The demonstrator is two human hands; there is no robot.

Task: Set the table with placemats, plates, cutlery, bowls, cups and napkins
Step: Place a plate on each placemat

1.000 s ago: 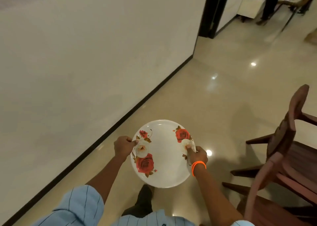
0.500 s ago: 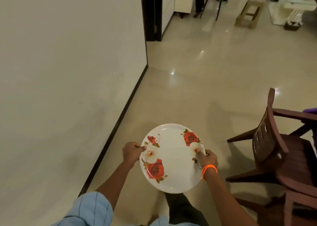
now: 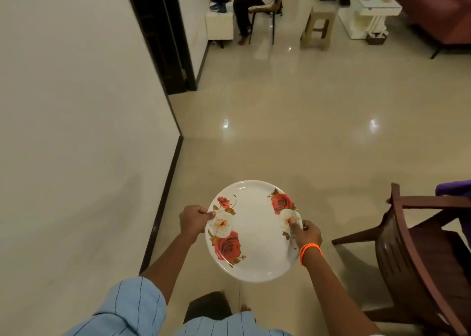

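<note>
White rose-patterned plate (image 3: 254,230) held level between both hands above glossy floor; left hand (image 3: 194,220) pinching its left rim; right hand (image 3: 307,233) pinching its right rim, thumb on top.

Both arms reach forward, left hand (image 3: 194,219) and right hand (image 3: 308,233) each in a curled, thumb-on-top grip.
</note>
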